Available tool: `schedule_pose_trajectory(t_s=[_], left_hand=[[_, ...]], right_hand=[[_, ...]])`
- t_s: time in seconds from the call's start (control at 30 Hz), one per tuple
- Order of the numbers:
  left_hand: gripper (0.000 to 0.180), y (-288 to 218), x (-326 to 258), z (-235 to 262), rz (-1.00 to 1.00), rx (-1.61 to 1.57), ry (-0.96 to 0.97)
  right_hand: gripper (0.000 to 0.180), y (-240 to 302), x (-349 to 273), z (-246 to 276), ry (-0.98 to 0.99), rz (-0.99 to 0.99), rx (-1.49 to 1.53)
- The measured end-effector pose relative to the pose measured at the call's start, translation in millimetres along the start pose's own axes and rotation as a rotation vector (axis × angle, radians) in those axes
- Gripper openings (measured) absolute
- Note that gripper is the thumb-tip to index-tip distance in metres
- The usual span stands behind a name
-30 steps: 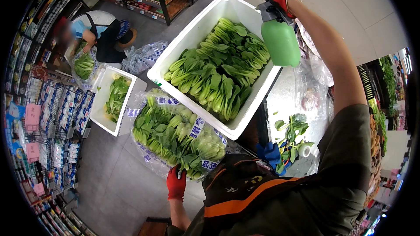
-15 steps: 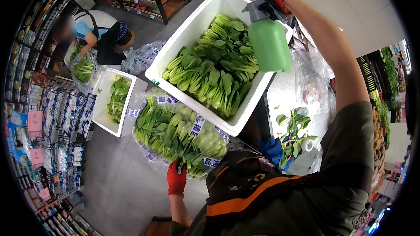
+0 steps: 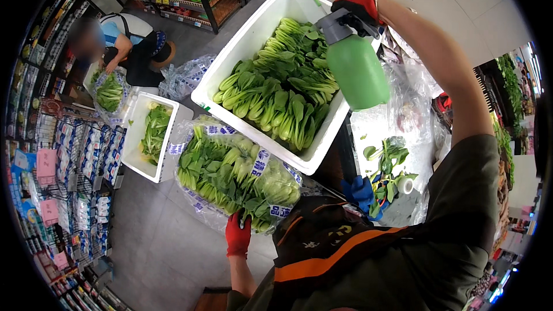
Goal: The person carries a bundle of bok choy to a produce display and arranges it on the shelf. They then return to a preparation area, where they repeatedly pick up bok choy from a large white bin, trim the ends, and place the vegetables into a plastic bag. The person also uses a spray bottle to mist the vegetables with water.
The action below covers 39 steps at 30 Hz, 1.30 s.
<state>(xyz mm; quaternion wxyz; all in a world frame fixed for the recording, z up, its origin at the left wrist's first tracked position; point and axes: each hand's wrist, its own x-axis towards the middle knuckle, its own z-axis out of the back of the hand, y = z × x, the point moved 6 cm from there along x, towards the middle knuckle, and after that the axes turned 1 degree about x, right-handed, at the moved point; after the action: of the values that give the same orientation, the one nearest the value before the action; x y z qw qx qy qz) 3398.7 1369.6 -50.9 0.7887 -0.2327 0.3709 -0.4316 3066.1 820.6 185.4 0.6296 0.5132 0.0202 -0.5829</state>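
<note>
My right hand [image 3: 358,11], in a red and black glove, grips the handle of a green pressure sprayer [image 3: 358,75]. The sprayer is tilted above the right rim of a white foam box [image 3: 222,83]. Inside that box lie rows of green bok choy [image 3: 282,92]. My left hand [image 3: 237,236], in a red glove, holds the near edge of a clear plastic bag of bok choy [image 3: 216,164]; its fingertips are partly hidden among the leaves. The bag rests against the near side of the foam box.
On the left stands a smaller white foam box [image 3: 135,152] with leafy greens. Beyond it, a crouching person [image 3: 129,46] handles bagged greens. At right, a surface [image 3: 397,219] bears loose leaves, plastic wrap and a blue glove [image 3: 360,191]. Stocked shelves [image 3: 69,155] line the left.
The sprayer has swung slightly, its bottom going right and down and its nozzle moving left over the box. My left hand has shifted slightly right along the bag's edge.
</note>
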Motion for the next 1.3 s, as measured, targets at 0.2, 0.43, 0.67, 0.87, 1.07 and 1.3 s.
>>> schedule_pose_trajectory(t_s=[0.2, 0.43, 0.67, 0.87, 1.07, 1.3], left_hand=[[0.034, 14.7, -10.1, 7.8, -0.06, 0.041, -0.065], [0.033, 25.7, -23.9, 1.5, -0.034, -0.047, -0.059], [0.032, 22.1, -19.3, -2.4, -0.042, -0.061, -0.054], [0.032, 19.8, -23.8, 5.9, -0.065, -0.037, -0.067], [0.032, 25.2, -32.8, -1.4, -0.051, -0.06, -0.072], [0.033, 2.8, -32.5, -12.0, -0.074, -0.085, -0.032]], right_hand=[[0.026, -5.8, 1.5, 25.0, -0.249, 0.018, 0.22], [0.029, 10.4, -20.4, 11.1, -0.184, 0.023, 0.031], [0.028, -21.9, -29.9, 22.2, -0.136, -0.105, 0.194], [0.027, -29.0, -43.5, 22.8, -0.334, -0.101, 0.267], [0.021, -14.1, -80.0, -8.2, 0.014, 0.044, -0.111], [0.024, -85.6, -116.7, 12.3, -0.052, -0.066, 0.088]])
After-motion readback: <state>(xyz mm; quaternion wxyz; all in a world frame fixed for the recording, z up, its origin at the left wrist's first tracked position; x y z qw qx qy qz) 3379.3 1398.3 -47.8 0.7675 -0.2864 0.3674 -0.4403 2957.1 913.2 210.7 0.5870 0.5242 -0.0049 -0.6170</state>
